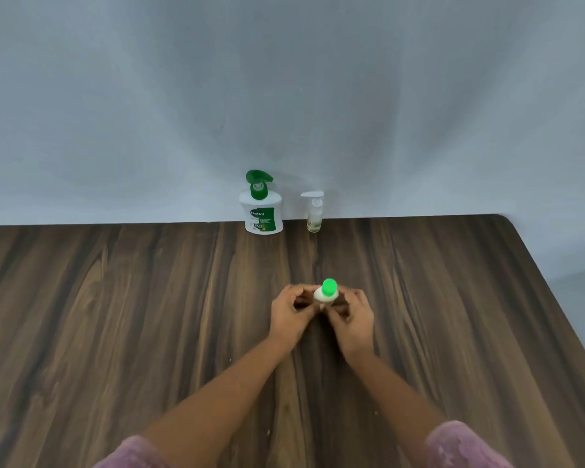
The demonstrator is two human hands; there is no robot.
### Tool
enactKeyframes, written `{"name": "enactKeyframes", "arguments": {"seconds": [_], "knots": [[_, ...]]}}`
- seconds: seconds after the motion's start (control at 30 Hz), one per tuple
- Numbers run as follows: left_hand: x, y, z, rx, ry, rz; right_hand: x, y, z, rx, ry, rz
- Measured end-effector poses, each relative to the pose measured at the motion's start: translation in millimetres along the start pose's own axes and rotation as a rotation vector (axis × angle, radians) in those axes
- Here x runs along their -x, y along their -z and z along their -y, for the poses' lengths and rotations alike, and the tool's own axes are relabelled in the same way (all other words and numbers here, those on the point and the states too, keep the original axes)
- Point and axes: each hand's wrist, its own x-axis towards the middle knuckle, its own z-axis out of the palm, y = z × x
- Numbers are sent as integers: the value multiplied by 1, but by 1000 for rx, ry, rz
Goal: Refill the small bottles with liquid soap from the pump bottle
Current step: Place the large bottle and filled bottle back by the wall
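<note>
Both hands, left [293, 314] and right [350, 315], grip one small bottle [325, 295] upright at mid-tabletop [115, 298], its green cap [329, 287] pointing up between them (equally near). One pump bottle [263, 211] and one spray bottle [314, 212] stand well beyond, against the wall.

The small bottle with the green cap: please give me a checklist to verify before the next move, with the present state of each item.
1. Both hands on the small bottle: left hand and right hand hold it: ok.
2. Green cap removed: still on: not ok.
3. Pump bottle upright at the wall: ok.
4. Pump bottle close to the hands: far back: not ok.
5. Clear spray bottle upright: ok.
6. Soap level in the small bottle: cannot tell.
</note>
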Motion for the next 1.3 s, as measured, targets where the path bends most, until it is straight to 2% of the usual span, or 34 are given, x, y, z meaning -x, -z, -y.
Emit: {"name": "enactKeyframes", "arguments": {"seconds": [0.27, 0.47, 0.77, 1.2, 1.3], "knots": [[-89, -60, -13, 106, -68, -100, -99, 2, -23, -47, -52, -114], [-120, -94, -12, 217, -104, -165, -146, 0, -34, -111, -62, -182], [-128, -107, 1, 3, -249, -135, -167, -10, -48, -105, -39, -205], [-130, -105, -6, -264, -195, 2, -169, -13, -54, -41, 22, -271], [-130, -107, -5, -251, -168, -6, -169, -12, -52, -59, -30, -292]]}}
